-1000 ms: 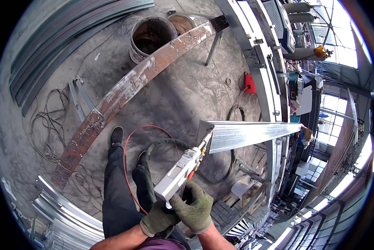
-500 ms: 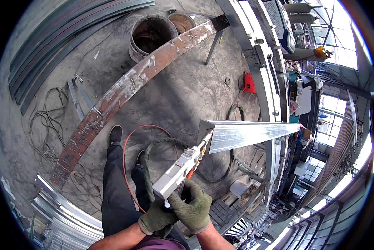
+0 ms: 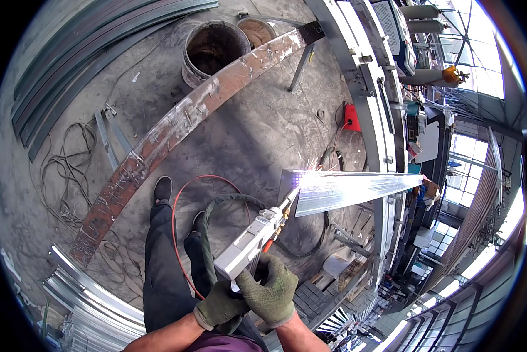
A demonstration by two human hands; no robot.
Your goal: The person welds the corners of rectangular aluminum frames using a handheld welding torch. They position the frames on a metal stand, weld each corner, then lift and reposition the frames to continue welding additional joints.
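Observation:
Both of my hands wear green knit gloves and are closed round the grip of a silver, boxy handheld welding gun (image 3: 243, 249). My left hand (image 3: 221, 305) is lower and to the left, its fingers partly hidden. Against it, my right hand (image 3: 270, 291) wraps the grip from the right. The gun's nozzle tip meets the near end of a shiny metal channel (image 3: 351, 189), where a bright violet-white glow and flying sparks show. From the gun trail a dark sleeved hose (image 3: 209, 234) and a thin red hose (image 3: 176, 217).
A long rusty steel beam (image 3: 175, 120) crosses the floor ahead, with a dirty bucket (image 3: 192, 71) behind it. Long metal profiles (image 3: 46, 97) lie at far left, near tangled cables (image 3: 69, 170). A steel frame (image 3: 366, 126) and a red box (image 3: 352, 118) stand to the right.
A bright glow and sparks have appeared at the nozzle tip and the channel's end. My hands and the gun have hardly moved.

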